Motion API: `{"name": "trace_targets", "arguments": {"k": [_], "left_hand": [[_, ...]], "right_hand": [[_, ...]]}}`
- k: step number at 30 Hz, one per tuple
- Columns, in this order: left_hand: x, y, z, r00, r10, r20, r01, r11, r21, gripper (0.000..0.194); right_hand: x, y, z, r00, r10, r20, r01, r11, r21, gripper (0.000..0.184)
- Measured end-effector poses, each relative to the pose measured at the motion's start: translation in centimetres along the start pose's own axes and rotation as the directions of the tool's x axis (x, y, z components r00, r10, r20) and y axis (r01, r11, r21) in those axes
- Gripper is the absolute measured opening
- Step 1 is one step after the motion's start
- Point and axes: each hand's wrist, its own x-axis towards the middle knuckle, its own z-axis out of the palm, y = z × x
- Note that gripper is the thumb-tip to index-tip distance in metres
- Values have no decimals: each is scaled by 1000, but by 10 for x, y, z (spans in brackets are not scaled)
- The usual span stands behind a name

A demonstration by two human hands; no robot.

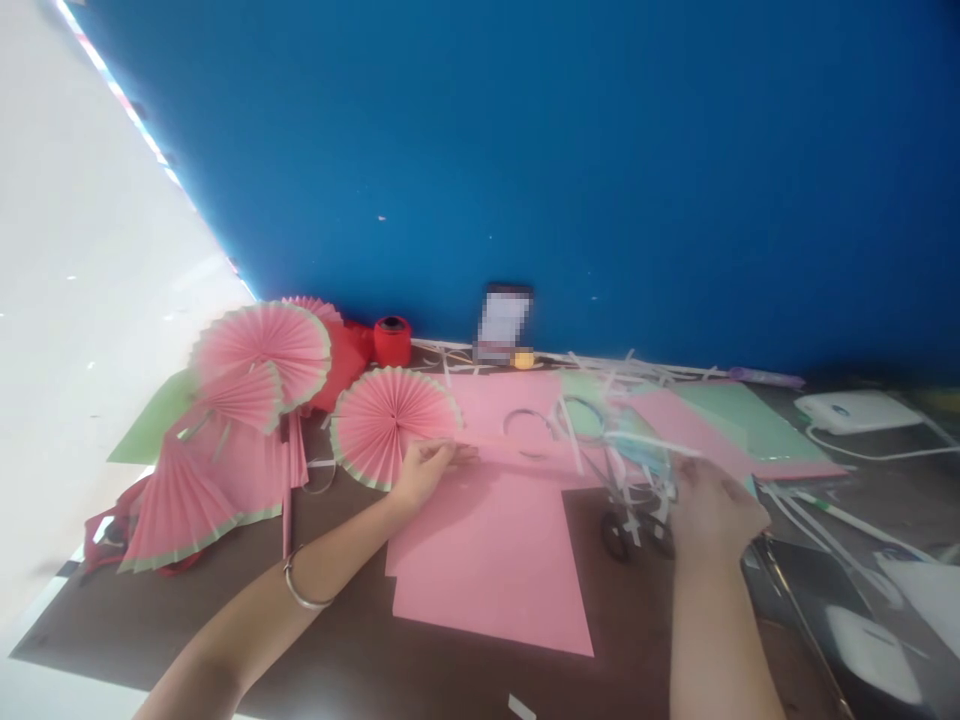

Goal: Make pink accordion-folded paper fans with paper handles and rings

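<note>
My left hand is closed beside the right edge of a round pleated pink paper fan with a green rim. A blurred, pale pink paper strip runs rightward from its fingertips, above the pink paper sheets. My right hand is smeared by motion. A white strip reaches its fingertips, but whether the fingers grip it is unclear. Just left of this hand lie scissors with dark handles. Two thin rings, one of them a round hoop, lie between the hands.
More pleated fans are heaped at the left. A red cylinder and a phone stand along the blue wall. Green sheets, paper scraps and a white corded device are at the right. A white mouse-like object lies nearer.
</note>
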Motion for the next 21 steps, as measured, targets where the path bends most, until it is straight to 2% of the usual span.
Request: {"name": "trace_targets", "arguments": {"k": [3, 4, 5, 6, 7, 9, 11, 13, 15, 19, 21], "left_hand": [[0, -1, 0, 1000, -15, 4, 15, 1000, 1, 42], [0, -1, 0, 1000, -19, 3, 19, 1000, 13, 43], [-1, -1, 0, 1000, -21, 5, 21, 999, 30, 43], [-2, 0, 0, 1000, -23, 16, 22, 998, 54, 43], [-3, 0, 0, 999, -23, 35, 20, 996, 86, 43], [-4, 0, -1, 995, -18, 102, 1, 987, 162, 42], [-6, 1, -1, 986, -1, 167, -37, 974, 224, 41], [-7, 1, -2, 977, 19, 212, -74, 964, 255, 38], [-7, 2, -1, 970, 24, 241, -89, 961, 263, 37], [-8, 3, 0, 961, 32, 274, -112, 953, 281, 37], [-8, 3, 1, 959, 44, 279, -127, 950, 287, 39]], "right_hand": [[-2, -6, 4, 999, -24, 37, 29, 986, -163, 35], [-5, -11, 7, 995, -74, 61, 86, 973, -214, 42], [-10, -18, 10, 978, -172, 115, 198, 937, -289, 49], [-17, -26, 15, 942, -285, 177, 330, 881, -339, 48], [-25, -35, 20, 894, -381, 235, 441, 836, -325, 42], [-46, -53, 30, 741, -512, 435, 615, 777, -133, 30], [-69, -71, 39, 564, -561, 606, 660, 747, 78, 26], [-89, -85, 45, 474, -579, 663, 654, 736, 176, 21], [-101, -93, 49, 446, -589, 674, 646, 733, 214, 19], [-106, -99, 50, 461, -580, 672, 642, 741, 198, 19], [-105, -98, 50, 447, -576, 685, 641, 740, 204, 18]]}}
